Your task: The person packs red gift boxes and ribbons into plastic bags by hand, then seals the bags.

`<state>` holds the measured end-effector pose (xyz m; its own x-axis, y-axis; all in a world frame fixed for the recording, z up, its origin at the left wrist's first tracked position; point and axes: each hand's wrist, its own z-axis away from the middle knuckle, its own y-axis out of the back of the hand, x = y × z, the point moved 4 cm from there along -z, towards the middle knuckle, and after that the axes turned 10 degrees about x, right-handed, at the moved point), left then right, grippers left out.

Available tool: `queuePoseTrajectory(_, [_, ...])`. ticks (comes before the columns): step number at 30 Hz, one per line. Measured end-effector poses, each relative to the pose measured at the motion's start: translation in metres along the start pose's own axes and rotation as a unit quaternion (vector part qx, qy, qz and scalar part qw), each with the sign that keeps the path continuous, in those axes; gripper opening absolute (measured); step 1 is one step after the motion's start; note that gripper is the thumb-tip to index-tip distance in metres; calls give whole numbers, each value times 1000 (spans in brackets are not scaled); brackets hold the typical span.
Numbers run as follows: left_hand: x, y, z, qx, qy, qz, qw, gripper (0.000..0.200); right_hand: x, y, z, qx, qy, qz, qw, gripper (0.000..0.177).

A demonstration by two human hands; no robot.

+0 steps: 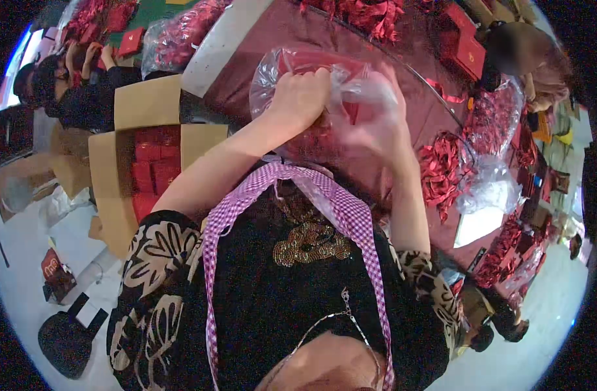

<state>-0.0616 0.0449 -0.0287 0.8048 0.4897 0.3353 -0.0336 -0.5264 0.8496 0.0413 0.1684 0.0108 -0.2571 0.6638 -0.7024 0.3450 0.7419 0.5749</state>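
Observation:
My left hand (305,98) is closed in a fist on a clear plastic bag (266,81), over the table in front of my chest. Red things show through the film, but their kind is hard to make out. At the bag's other side my right hand (380,127) is smeared by motion, so its fingers cannot be read. Below and between the hands, red items (318,140) show close to my apron (285,171).
An open cardboard box (109,176) with red packs (152,163) stands at my left. Red ribbon-like strips (441,163) and a clear bag (490,186) lie to the right. Red boxes (464,49) are at the far right. Other people (83,98) work nearby.

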Motion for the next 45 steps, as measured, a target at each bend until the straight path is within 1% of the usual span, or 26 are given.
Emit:
queuePoseTrajectory(2, [-3, 2, 0, 7, 6, -4, 1000, 11, -19, -10, -18, 128, 92, 155, 975, 31])
queuePoseTrajectory(3, [-4, 1, 0, -10, 13, 6, 1000, 13, -5, -21, -14, 198, 48, 66, 977, 12])
queuePoseTrajectory(4, [-5, 1, -1, -27, 23, 16, 999, 16, -10, -27, -19, 192, 52, 65, 978, 12])
queuePoseTrajectory(7, [-10, 0, -6, -36, 90, 58, 994, 19, -10, -31, -27, 330, -212, -195, 899, 27])
queuePoseTrajectory(8, [-12, 4, -7, -33, 97, 59, 993, 19, -15, -35, -31, 323, -212, -195, 902, 27])
queuePoseTrajectory(10, [-16, 8, -5, -66, 127, 115, 983, 20, -15, -43, -30, 392, -243, -354, 814, 27])
queuePoseTrajectory(11, [-19, 6, -1, -65, 137, 115, 982, 20, -17, -46, -29, 369, -243, -283, 851, 28])
queuePoseTrajectory(15, [-40, -3, 6, 68, 157, 272, 947, 18, 2, -61, -36, 309, -248, -185, 899, 31])
queuePoseTrajectory(17, [-48, -5, 5, 187, 113, 358, 908, 17, 2, -67, -44, 232, -151, 50, 960, 27])
queuePoseTrajectory(18, [-50, -11, 10, 189, 116, 358, 907, 17, 1, -69, -43, 228, -151, 50, 961, 27])
queuePoseTrajectory(20, [-46, -4, 8, 122, 166, 507, 837, 18, 1, -74, -44, 187, -166, 66, 966, 21])
queuePoseTrajectory(21, [-44, 0, 7, 125, 168, 507, 836, 18, 0, -74, -45, 172, -140, 101, 970, 17])
queuePoseTrajectory(23, [-41, 4, 5, 97, 190, 613, 761, 17, -2, -76, -44, 169, -154, 92, 969, 19])
queuePoseTrajectory(24, [-42, 9, 3, 101, 192, 612, 760, 17, -3, -75, -44, 169, -169, 82, 968, 21])
queuePoseTrajectory(26, [-48, 9, 0, 14, 295, 656, 694, 13, -11, -76, -45, 136, -155, 104, 973, 27])
queuePoseTrajectory(27, [-52, 15, -2, -4, 239, 707, 666, 10, -15, -76, -44, 106, -144, 125, 976, 35])
queuePoseTrajectory(30, [-52, 33, -5, -54, 268, 696, 664, 20, -26, -79, -43, 70, -167, 178, 967, 53])
queuePoseTrajectory(31, [-51, 34, -10, -65, 236, 738, 629, 18, -26, -80, -43, 70, -164, 178, 968, 53])
queuePoseTrajectory(32, [-51, 33, -12, -63, 235, 737, 630, 18, -22, -81, -43, 46, -181, 211, 959, 60])
queuePoseTrajectory(35, [-42, 58, -20, -38, 62, 572, 817, 21, -1, -84, -38, 19, -190, 226, 955, 65])
queuePoseTrajectory(36, [-39, 59, -19, -36, 63, 571, 818, 21, 7, -86, -36, 17, -181, 207, 961, 62])
queuePoseTrajectory(37, [-28, 67, -22, 24, -55, 498, 865, 23, 12, -84, -33, 17, -179, 206, 962, 62])
queuePoseTrajectory(38, [-15, 69, -25, 82, -172, 412, 891, 26, 11, -82, -32, 29, -92, 193, 976, 57])
queuePoseTrajectory(39, [-12, 53, -34, 35, -157, 378, 912, 27, 7, -81, -31, 40, -4, 179, 983, 52])
queuePoseTrajectory(42, [-1, 50, -32, 24, -173, 257, 951, 33, -5, -77, -39, 81, 92, 201, 972, 56])
queuePoseTrajectory(45, [1, 49, -29, -3, -210, 154, 965, 38, 5, -79, -38, 89, 44, 169, 981, 47])
